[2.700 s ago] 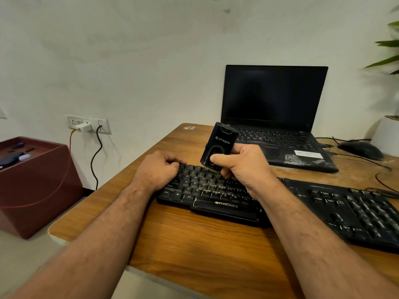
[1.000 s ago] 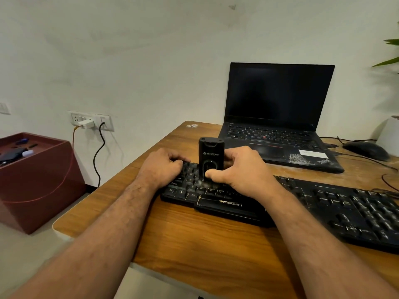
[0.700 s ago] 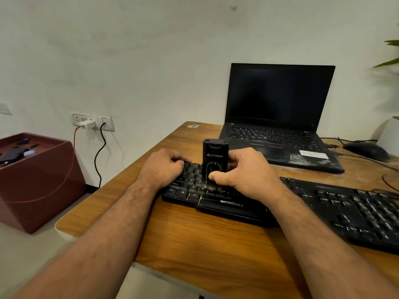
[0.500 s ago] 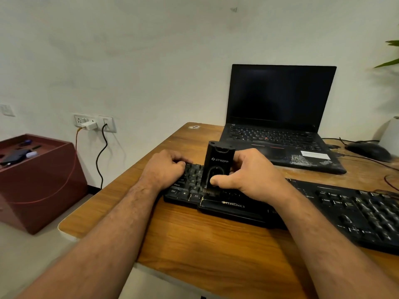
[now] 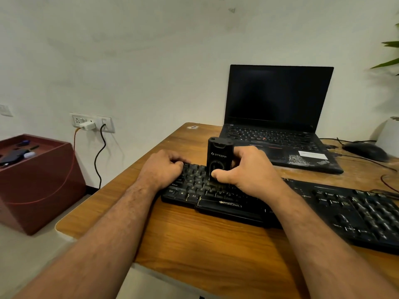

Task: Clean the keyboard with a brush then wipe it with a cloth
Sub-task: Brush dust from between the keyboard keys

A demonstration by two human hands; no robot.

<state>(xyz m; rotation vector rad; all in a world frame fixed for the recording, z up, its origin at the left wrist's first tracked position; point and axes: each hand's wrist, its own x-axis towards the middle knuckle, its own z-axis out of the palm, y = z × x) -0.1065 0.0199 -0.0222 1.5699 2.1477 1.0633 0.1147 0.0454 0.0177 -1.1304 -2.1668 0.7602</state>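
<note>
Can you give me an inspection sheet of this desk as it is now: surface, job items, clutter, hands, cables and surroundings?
Surface: wooden desk, bare at the near edge.
Job's things: black keyboard lies flat; black brush block stands upright on its keys. No cloth seen.
Clutter: open laptop with dark screen; mouse; second keyboard at right.
Hands: left hand curled on the keyboard's left end; right hand grips the brush.
Cables: black lead and white charger at the wall socket; wires beside the mouse.
Surroundings: red box on the floor; plant leaves at right.
</note>
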